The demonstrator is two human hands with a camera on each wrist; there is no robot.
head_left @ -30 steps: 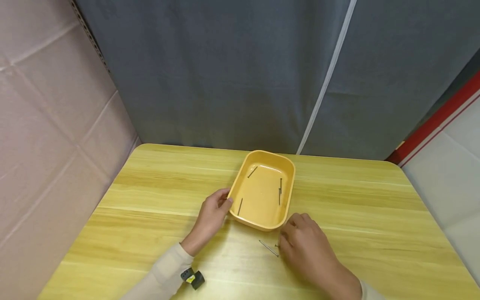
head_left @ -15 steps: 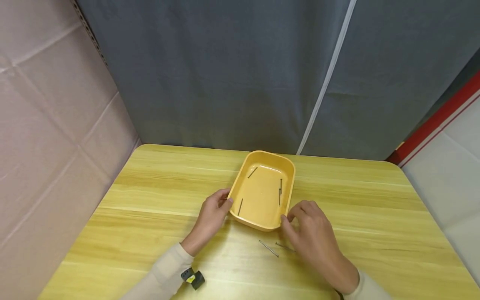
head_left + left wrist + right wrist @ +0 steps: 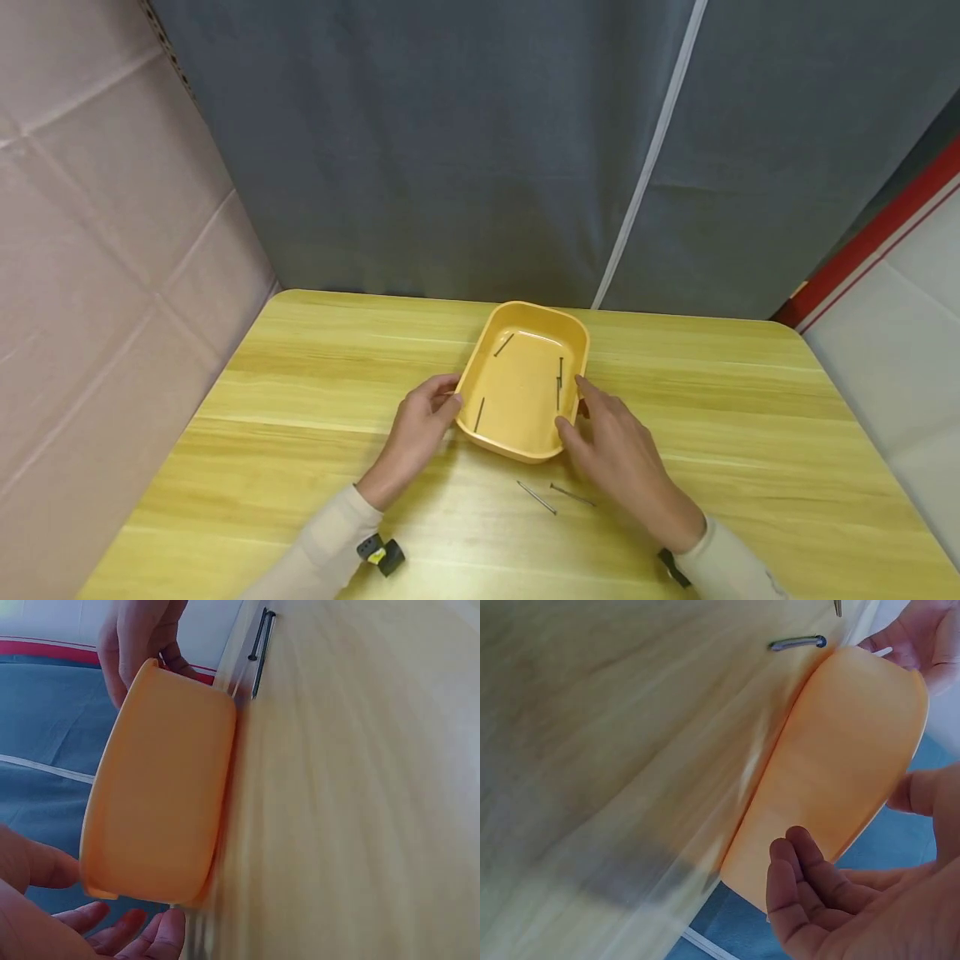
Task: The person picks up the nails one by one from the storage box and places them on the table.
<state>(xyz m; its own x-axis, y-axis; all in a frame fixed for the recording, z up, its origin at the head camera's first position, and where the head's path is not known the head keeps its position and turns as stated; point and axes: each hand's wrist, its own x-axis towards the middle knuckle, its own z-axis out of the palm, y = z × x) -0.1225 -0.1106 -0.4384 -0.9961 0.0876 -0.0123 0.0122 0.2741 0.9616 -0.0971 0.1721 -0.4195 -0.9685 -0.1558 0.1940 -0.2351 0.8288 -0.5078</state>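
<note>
A yellow plastic tray (image 3: 521, 400) stands on the wooden table between both hands. My left hand (image 3: 415, 427) holds its near left side, thumb at the rim and fingers along the outer wall. At the right side, my right hand (image 3: 621, 450) has its thumb over the rim and its fingers against the outer wall. Inside the tray lie several nails: one nail (image 3: 504, 345) at the far left, another nail (image 3: 479, 414) at the near left, and two along the right wall. In front of the tray, a silvery nail (image 3: 537, 497) and a darker nail (image 3: 573, 495) lie on the table.
The table (image 3: 337, 358) has rounded far corners. Behind it hangs a dark grey curtain (image 3: 450, 150) with a white strip. A pale wall covering (image 3: 112, 250) borders the left, and a red-edged white panel (image 3: 900, 333) the right.
My right hand has risen from beside the nails in front to the tray's right rim, uncovering the darker nail on the table. My left hand stays at the tray.
</note>
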